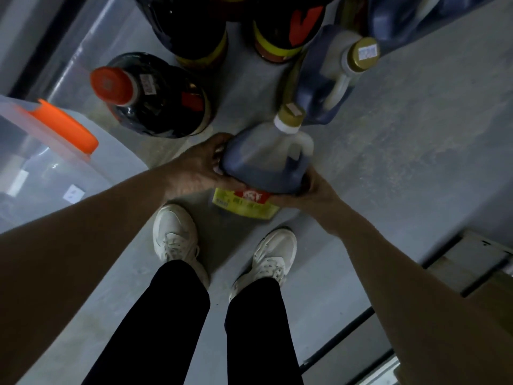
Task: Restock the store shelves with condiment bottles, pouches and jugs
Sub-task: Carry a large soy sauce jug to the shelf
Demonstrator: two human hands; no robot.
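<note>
1. Grey concrete floor (402, 140), with stock standing about.
2. The jug (266, 165) sits between both hands: left hand (200, 168) and right hand (313, 190) each curl round a side, gripping it.
3. It is probably best kept upright and supported low, clear of the orange-capped bottle (155, 98) beyond the left hand.

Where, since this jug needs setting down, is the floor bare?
Bare floor lies right of the held jug and the second gold-capped jug. Ahead is crowded: red-capped bottle, two dark bottles; the clear bin blocks the left.
</note>
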